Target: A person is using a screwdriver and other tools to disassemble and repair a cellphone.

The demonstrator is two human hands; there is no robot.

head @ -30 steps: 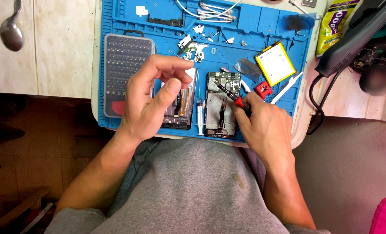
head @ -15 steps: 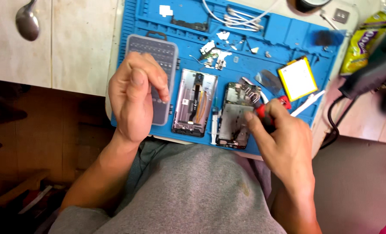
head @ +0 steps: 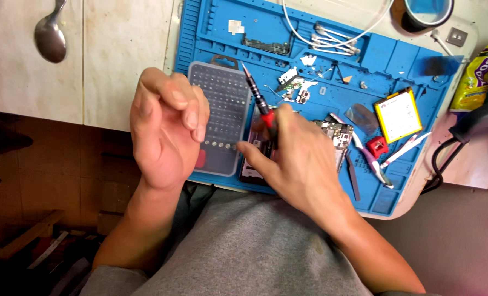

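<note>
My right hand (head: 296,159) grips a slim screwdriver (head: 256,98) with a black shaft and red collar, its tip pointing up over the clear bit case (head: 222,109). One right fingertip touches the case's lower right edge. My left hand (head: 164,129) hovers half curled over the left side of the case, holding nothing that I can see. Under my right hand lies an opened phone (head: 340,137) with its circuit board showing, on the blue repair mat (head: 397,60).
A yellow battery (head: 398,114), pink tweezers (head: 370,159), a red pick (head: 376,147), small parts, cotton swabs (head: 331,41) and a white cable sit on the mat. A spoon (head: 49,35) lies at upper left, a tape roll (head: 427,12) at top right.
My right hand has carried the screwdriver left, from the opened phone to the bit case. My left hand has lifted off the case and turned palm inward.
</note>
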